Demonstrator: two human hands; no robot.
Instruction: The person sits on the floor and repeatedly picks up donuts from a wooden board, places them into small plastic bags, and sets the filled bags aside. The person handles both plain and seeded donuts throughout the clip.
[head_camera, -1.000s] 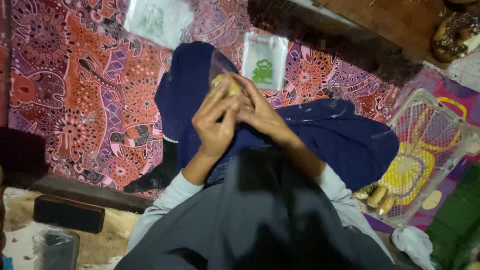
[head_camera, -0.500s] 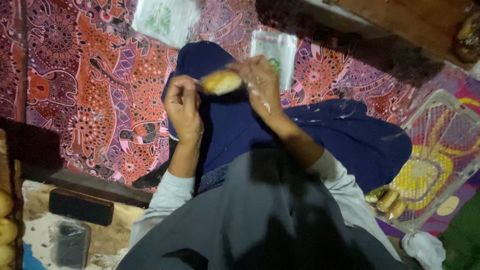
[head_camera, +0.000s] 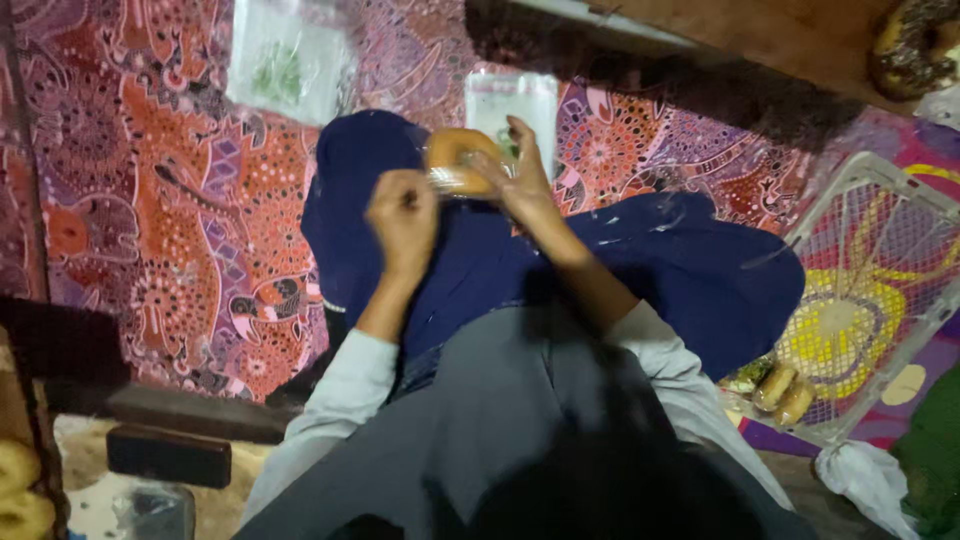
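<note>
Golden-brown and ring-shaped, a doughnut sits in a thin clear plastic wrapper held up over the person's lap, above the dark blue cloth that covers their legs. The right hand closes its grip on the doughnut's right side, fingers curled round the edge. The left hand is a closed fist just beside the doughnut's lower left, its grip pinched narrow on the edge of the wrapper.

Beyond the hands, two flat clear bags lie on a patterned red and purple mat: one small bag just behind the doughnut, one larger bag well to the left; both show something greenish, too blurred to tell.

To the right stands a white wire basket, tilted; two pale brown buns lie at its lower corner, the rest of it showing the yellow and purple floor through the mesh. A chocolate-topped doughnut rests on a wooden shelf at the upper right. At the lower left edge, two more plain doughnuts are partly cut off.
</note>
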